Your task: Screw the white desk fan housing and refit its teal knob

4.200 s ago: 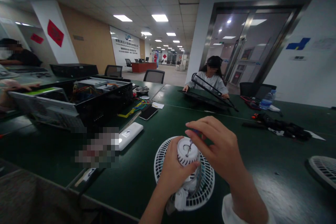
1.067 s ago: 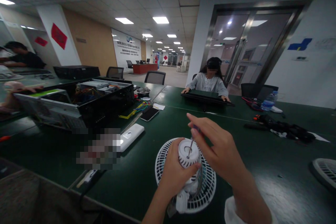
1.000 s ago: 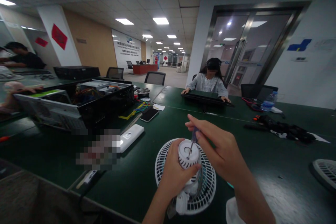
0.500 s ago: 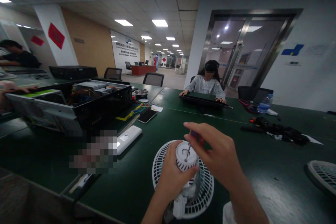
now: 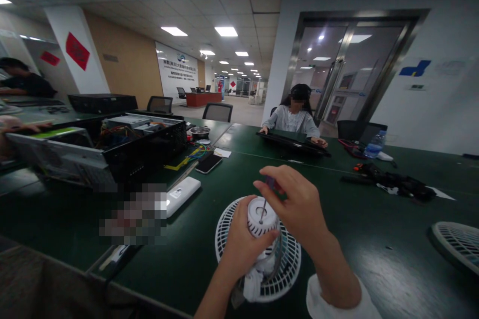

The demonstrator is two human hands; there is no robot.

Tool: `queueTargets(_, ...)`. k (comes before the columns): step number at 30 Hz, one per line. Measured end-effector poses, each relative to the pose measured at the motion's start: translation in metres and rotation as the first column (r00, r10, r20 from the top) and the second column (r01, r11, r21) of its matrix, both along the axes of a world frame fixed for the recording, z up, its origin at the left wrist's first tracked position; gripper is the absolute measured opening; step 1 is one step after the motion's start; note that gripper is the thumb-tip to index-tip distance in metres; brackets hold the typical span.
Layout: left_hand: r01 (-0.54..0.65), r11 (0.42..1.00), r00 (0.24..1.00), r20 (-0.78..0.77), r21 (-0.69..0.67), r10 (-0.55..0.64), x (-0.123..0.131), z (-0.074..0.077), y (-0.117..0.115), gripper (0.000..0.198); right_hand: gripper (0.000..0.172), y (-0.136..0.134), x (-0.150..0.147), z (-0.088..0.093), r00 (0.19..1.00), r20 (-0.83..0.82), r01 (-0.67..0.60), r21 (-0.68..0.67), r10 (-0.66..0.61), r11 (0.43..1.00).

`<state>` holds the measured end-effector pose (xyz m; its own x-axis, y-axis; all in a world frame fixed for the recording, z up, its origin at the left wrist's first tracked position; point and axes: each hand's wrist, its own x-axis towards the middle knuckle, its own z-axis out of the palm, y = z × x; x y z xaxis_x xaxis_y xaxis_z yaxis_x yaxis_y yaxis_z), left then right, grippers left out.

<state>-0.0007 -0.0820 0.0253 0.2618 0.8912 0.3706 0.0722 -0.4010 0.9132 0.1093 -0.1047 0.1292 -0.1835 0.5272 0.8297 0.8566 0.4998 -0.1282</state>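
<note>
A white electric fan [image 5: 262, 209] lies with its round grille [image 5: 223, 229] down on the green table and its motor housing upward. My left hand [image 5: 243, 239] is wrapped round the side of that housing. Between the thumb and fingers of my right hand [image 5: 294, 199] is the dark purple handle of a screwdriver [image 5: 264, 209]. The thin shaft slants down, and its tip meets a hole in the housing's top. Whether a screw sits in that hole is too small to tell.
To the left are an opened computer case [image 5: 112, 144], a smartphone [image 5: 208, 163] and a white power bank [image 5: 183, 196]. Across the table [image 5: 239, 149], a person [image 5: 295, 114] holds a dark flat panel [image 5: 292, 144]. Black cables [image 5: 396, 182], a water bottle [image 5: 375, 144] and another grille [image 5: 458, 241] are on the right.
My right hand and the screwdriver handle have turned slightly, with the tip still at the hole. The person opposite has tilted the dark panel. The view has shifted a little.
</note>
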Motion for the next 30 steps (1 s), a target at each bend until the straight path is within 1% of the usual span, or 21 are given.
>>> queueTargets(2,0.005,1.0,1.0,-0.008,-0.002,-0.005,0.0001,0.0004,-0.0002,0.058,0.022,0.0005,-0.0005,-0.0001,0.999,-0.017,-0.039,-0.054,0.038,0.998)
queueTargets(4,0.011,1.0,1.0,-0.014,0.0,-0.011,-0.0002,0.0007,-0.0004,0.057,0.03,-0.0009,0.0006,0.0011,0.992,-0.046,-0.123,-0.118,0.118,0.985)
queueTargets(6,0.011,1.0,1.0,-0.013,0.007,-0.011,-0.0007,0.0006,-0.0005,0.057,0.028,-0.003,0.0019,0.0025,0.985,-0.059,-0.171,-0.127,0.165,0.977)
queueTargets(7,0.012,1.0,1.0,-0.009,0.01,-0.011,-0.0008,0.0003,-0.0006,0.057,0.024,-0.0039,0.0022,0.003,0.986,-0.051,-0.162,-0.105,0.157,0.981)
queueTargets(9,0.009,1.0,1.0,-0.002,0.017,-0.009,-0.0009,-0.0005,-0.0006,0.058,0.015,-0.0049,0.0022,0.0036,0.995,-0.013,-0.1,-0.036,0.099,0.994)
queueTargets(11,0.005,1.0,1.0,-0.002,0.023,-0.005,-0.0008,-0.001,-0.0006,0.059,0.014,-0.0055,0.0016,0.0041,0.999,0.022,-0.047,0.016,0.047,0.999)
queueTargets(13,0.006,1.0,1.0,-0.005,0.026,-0.005,-0.0008,-0.0008,-0.0006,0.059,0.016,-0.0066,0.0015,0.0049,0.998,0.025,-0.063,0.014,0.062,0.998)
queueTargets(15,0.014,1.0,1.0,-0.003,0.023,-0.014,-0.0008,0.0,-0.0005,0.057,0.021,-0.0082,0.0021,0.0056,0.992,0.003,-0.126,-0.01,0.126,0.992)
queueTargets(17,0.02,1.0,1.0,0.002,0.02,-0.02,-0.0009,0.0005,-0.0003,0.056,0.021,-0.0088,0.0024,0.0055,0.987,-0.009,-0.163,-0.002,0.163,0.987)
queueTargets(18,0.018,1.0,1.0,0.003,0.019,-0.018,-0.0008,0.0006,-0.0001,0.056,0.019,-0.0084,0.0023,0.0051,0.988,0.0,-0.157,0.018,0.157,0.987)
queueTargets(20,0.008,1.0,1.0,0.007,0.021,-0.008,-0.0005,0.0001,0.0002,0.058,0.012,-0.0066,0.0015,0.004,0.994,0.031,-0.108,0.074,0.106,0.991)
queueTargets(21,0.005,1.0,1.0,0.01,0.022,-0.005,-0.0003,-0.0002,0.0004,0.058,0.012,-0.0055,0.0011,0.0036,0.996,0.043,-0.079,0.088,0.075,0.993)
queueTargets(23,0.004,1.0,1.0,0.02,0.021,-0.005,0.0001,-0.0009,0.0006,0.058,0.016,-0.0041,0.0008,0.0032,0.998,0.048,-0.047,0.069,0.044,0.996)
queueTargets(24,0.011,1.0,1.0,0.024,0.019,-0.012,0.0002,-0.0012,0.0007,0.058,0.019,-0.0041,0.0011,0.0034,0.998,0.041,-0.053,0.04,0.051,0.998)
queueTargets(27,0.031,0.999,0.999,0.021,0.018,-0.031,0.0,-0.0014,0.0006,0.058,0.029,-0.0058,0.003,0.0043,0.99,0.017,-0.136,-0.054,0.137,0.989)
queueTargets(29,0.031,0.999,0.999,0.02,0.021,-0.031,-0.0003,-0.0012,0.0004,0.058,0.029,-0.0063,0.0036,0.004,0.987,0.026,-0.16,-0.057,0.162,0.985)
queueTargets(30,0.025,0.999,1.0,0.017,0.021,-0.025,-0.0003,-0.0011,0.0002,0.058,0.026,-0.0062,0.0034,0.0037,0.988,0.04,-0.146,-0.036,0.147,0.989)
